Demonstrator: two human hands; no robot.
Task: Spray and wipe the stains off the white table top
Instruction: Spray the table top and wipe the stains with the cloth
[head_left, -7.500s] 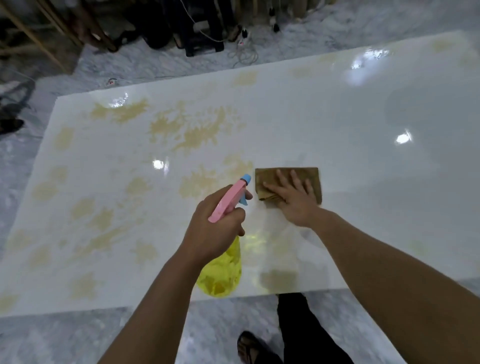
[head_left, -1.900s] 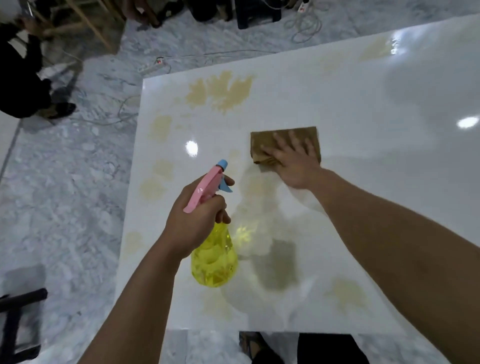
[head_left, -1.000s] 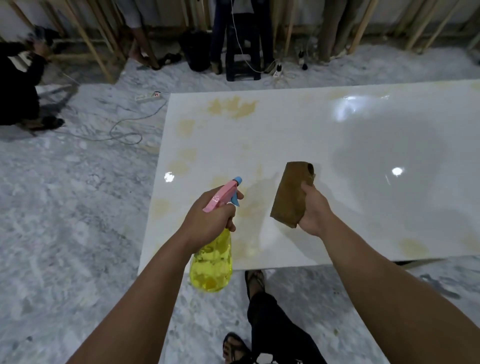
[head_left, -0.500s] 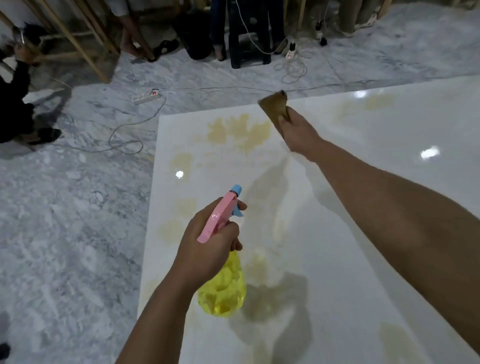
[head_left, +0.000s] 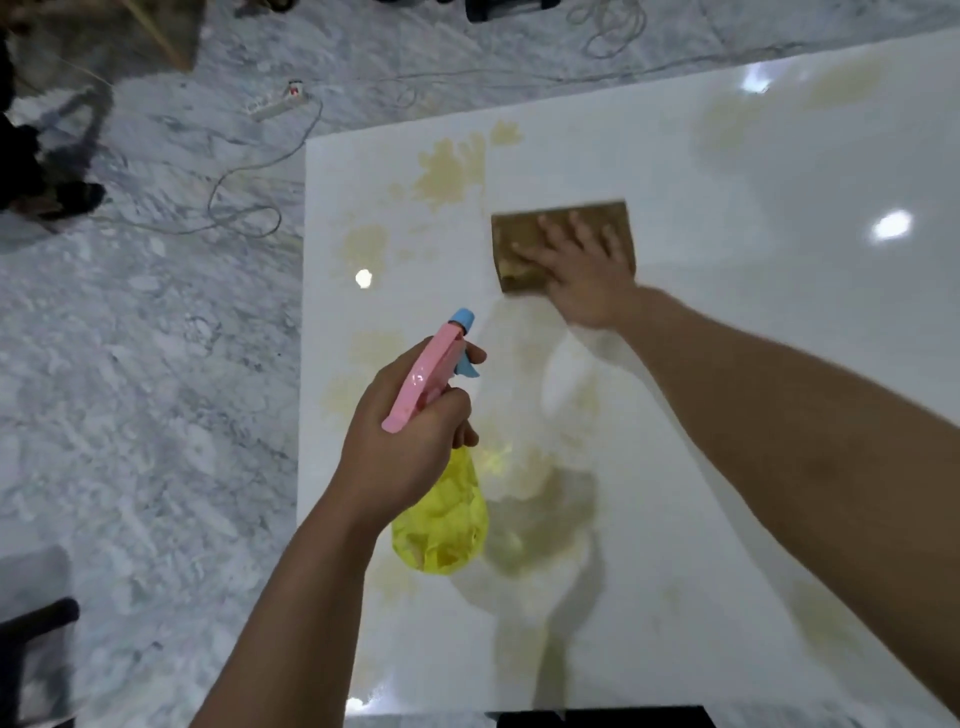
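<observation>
Now, nearest us: our left hand (head_left: 400, 447) is wrapped around the yellow plastic spray bottle with the pink head and blue nozzle (head_left: 441, 431), held above the near left part of the glossy white desk (head_left: 779, 234), nozzle aimed toward the far edge.
Middle: faint yellowish stains (head_left: 363, 364) line the left edge; a wet-looking smear lies beneath the bottle.
Farther: our right hand (head_left: 582, 275) lies flat, fingers spread, pressing the brown folded cloth (head_left: 561, 244) onto the desk.
Change: half a second ago that cloth was lifted off the surface; it is down again.
Far: the big yellow-brown splotch (head_left: 449, 171) sits just beyond the cloth, to its left.
Meaning: we judge wiping resumes; that splotch comes next, and much remains.
</observation>
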